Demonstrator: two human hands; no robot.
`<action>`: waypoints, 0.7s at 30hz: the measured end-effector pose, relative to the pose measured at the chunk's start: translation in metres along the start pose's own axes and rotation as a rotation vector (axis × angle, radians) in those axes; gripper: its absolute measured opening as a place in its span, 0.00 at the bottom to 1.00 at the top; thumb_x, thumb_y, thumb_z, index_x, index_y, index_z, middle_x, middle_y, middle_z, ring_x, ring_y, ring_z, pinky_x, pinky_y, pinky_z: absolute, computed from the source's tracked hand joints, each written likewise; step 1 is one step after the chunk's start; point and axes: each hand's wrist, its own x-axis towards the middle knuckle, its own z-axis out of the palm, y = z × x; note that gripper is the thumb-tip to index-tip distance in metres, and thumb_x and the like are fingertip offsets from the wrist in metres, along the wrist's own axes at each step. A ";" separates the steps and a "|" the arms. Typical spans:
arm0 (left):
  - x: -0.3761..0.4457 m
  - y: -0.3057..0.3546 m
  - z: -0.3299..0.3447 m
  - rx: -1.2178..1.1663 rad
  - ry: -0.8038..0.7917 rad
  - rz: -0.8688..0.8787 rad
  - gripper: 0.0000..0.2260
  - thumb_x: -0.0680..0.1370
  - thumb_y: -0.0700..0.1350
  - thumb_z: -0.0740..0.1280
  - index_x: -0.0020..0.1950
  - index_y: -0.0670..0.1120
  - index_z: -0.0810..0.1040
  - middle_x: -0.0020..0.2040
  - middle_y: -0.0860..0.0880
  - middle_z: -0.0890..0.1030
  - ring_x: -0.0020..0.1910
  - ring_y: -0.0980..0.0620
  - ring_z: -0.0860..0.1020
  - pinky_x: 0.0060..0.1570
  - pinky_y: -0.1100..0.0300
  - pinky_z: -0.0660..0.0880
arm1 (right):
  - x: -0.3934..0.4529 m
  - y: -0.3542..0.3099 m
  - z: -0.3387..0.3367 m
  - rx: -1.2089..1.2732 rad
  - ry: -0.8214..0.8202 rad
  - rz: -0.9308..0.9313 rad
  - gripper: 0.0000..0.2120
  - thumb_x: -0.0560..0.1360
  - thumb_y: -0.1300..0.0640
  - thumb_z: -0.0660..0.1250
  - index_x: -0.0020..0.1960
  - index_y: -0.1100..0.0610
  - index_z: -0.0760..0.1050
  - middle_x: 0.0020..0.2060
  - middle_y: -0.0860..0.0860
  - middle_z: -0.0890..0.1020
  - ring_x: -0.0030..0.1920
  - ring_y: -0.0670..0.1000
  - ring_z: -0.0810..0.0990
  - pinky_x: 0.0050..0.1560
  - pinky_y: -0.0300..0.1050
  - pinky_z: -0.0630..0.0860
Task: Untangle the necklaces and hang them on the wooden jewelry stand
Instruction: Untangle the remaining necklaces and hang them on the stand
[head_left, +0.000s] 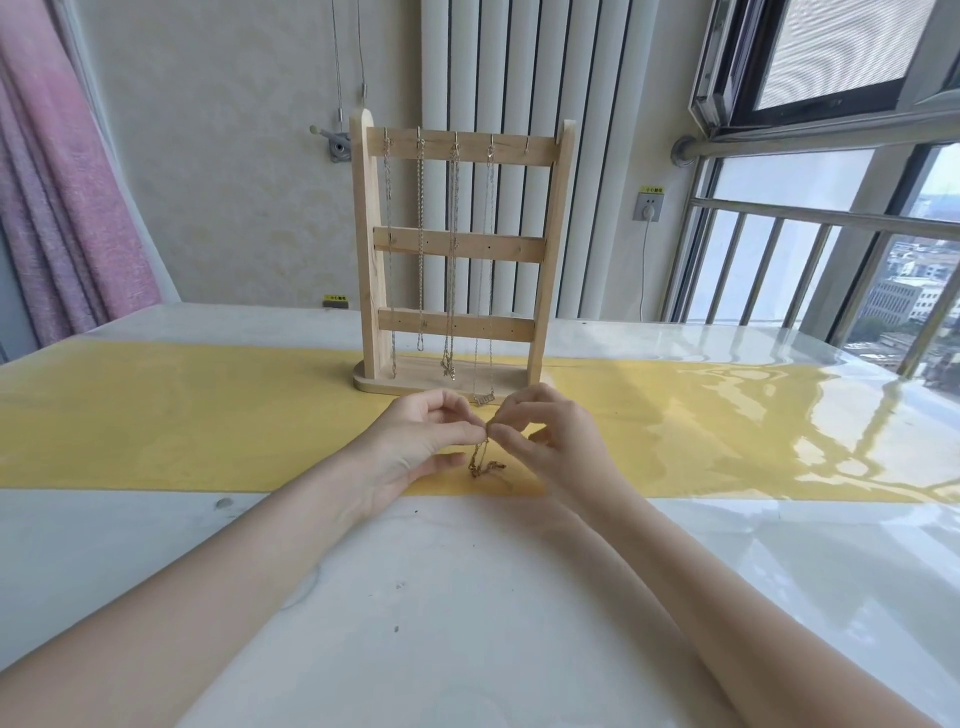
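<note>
Four chains (420, 234) already hang on the stand (545, 291), its rightmost hook (527, 145) bare, while the left hand (415, 447) and right hand (550, 436) pinch the last tangled necklace (483, 465) just above the table (467, 597).

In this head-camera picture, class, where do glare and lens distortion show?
Head view: window glare washes the glossy table on the right; wide-angle bending curves the table edge and window railing; the gold necklace pinched by both hands stays small and soft.

Stand (457, 249) upright on table (467, 597) – 4 chains (420, 234) on its top bar, tangled necklace (483, 462) just before it.
</note>
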 end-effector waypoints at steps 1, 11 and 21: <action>0.000 0.000 0.000 0.021 -0.001 0.023 0.09 0.73 0.33 0.69 0.40 0.45 0.73 0.38 0.52 0.80 0.39 0.57 0.77 0.35 0.65 0.76 | 0.000 -0.002 -0.001 0.046 -0.002 0.046 0.06 0.74 0.61 0.70 0.39 0.53 0.81 0.41 0.44 0.75 0.37 0.38 0.74 0.39 0.31 0.68; -0.002 0.001 0.004 0.228 -0.030 0.182 0.09 0.73 0.33 0.69 0.43 0.46 0.73 0.42 0.49 0.78 0.37 0.54 0.76 0.39 0.65 0.74 | -0.003 -0.013 -0.007 0.358 -0.075 0.303 0.10 0.75 0.64 0.65 0.35 0.59 0.74 0.37 0.53 0.73 0.38 0.49 0.69 0.43 0.43 0.68; -0.004 0.006 0.004 0.167 -0.051 0.133 0.10 0.74 0.32 0.66 0.44 0.47 0.73 0.38 0.54 0.79 0.37 0.57 0.74 0.32 0.66 0.70 | -0.002 -0.014 -0.014 0.663 -0.106 0.402 0.11 0.76 0.67 0.63 0.35 0.60 0.75 0.34 0.51 0.73 0.37 0.48 0.70 0.37 0.39 0.67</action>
